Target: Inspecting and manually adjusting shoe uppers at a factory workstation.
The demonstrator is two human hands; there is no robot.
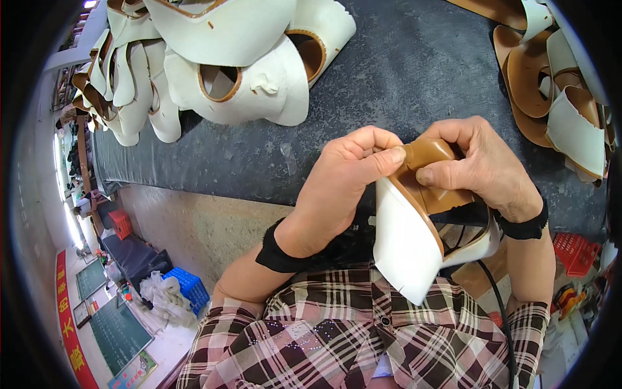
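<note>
Between my hands is a shoe upper (407,236), brown and glossy on one face and white on the other. Its white flap hangs down in front of my checked shirt. My left hand (353,178) pinches the brown top edge between thumb and fingers. On the other side, my right hand (484,165) grips the brown part, its thumb pressed on the glossy face and its fingers behind, partly hidden. The upper is held above the near edge of the dark worktable (395,71). Black bands circle both wrists.
Stacked white and brown shoe uppers (233,32) lie on the table at the far left. Another heap of uppers (576,129) lies at the right. Below are a red basket (575,254) and a blue basket (188,288). A black cable (504,311) hangs beside my right arm.
</note>
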